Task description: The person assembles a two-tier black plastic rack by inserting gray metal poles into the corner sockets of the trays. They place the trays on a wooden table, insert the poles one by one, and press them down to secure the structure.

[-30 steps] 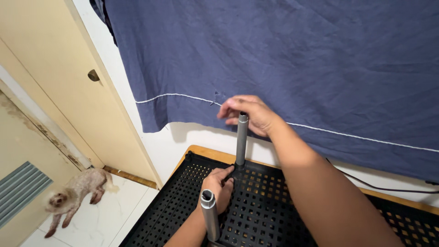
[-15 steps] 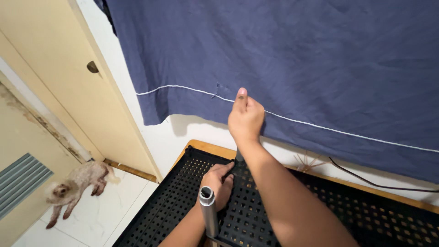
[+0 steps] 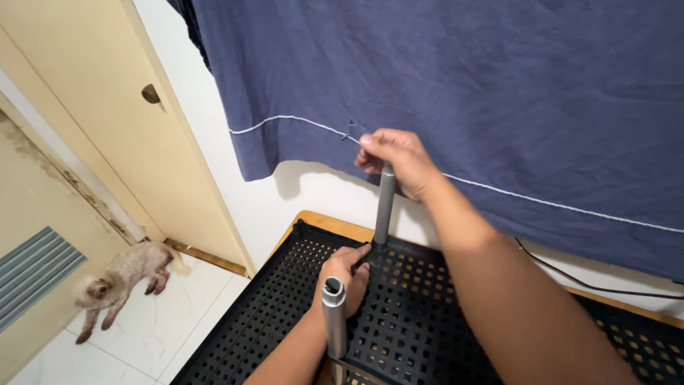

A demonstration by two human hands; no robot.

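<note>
— Grey tube point(image 3: 385, 203), upright, head view: where does it stand?
— At the far left corner of the black perforated shelf panel point(image 3: 427, 328), its foot in the panel's corner socket, its top just in front of the hanging navy cloth point(image 3: 463, 93).
— Right hand point(image 3: 399, 162)?
— Wrapped over the tube's top end, fingers curled shut around it, thumb towards the cloth.
— Left hand point(image 3: 345, 274)?
— Low on the panel, at the tube's foot. Fingertips pinch the black corner where tube meets panel; how tight, I cannot tell.
— Other items, same view?
— Second grey tube point(image 3: 333, 317), hollow end up, standing at the panel's near left corner, just in front of the left wrist. Wooden surface point(image 3: 320, 221) under the panel. Black cable point(image 3: 570, 278) along the white wall. Cream door point(image 3: 92, 121) at left. Small pale dog point(image 3: 121, 278) on the white floor tiles point(image 3: 164, 335), well apart from the shelf.
</note>
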